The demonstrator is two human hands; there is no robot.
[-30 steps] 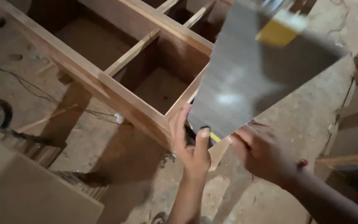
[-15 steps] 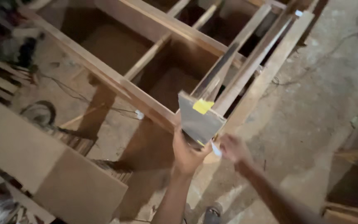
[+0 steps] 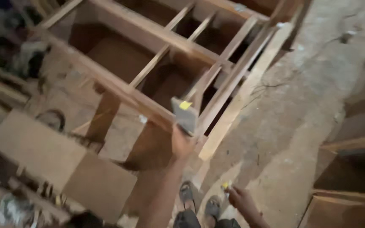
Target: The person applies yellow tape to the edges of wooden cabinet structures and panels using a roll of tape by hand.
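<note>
Right hand (image 3: 239, 198) dropped away, grey panel (image 3: 184, 114) seemingly above left grip (image 3: 181, 143)

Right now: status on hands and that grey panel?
Left hand grips grey panel by its lower edge, at wooden frame. Right hand low, holding small yellow object. Nothing between panel and frame.

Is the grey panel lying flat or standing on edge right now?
On edge: the left hand holds the grey panel upright against the wooden frame.
</note>
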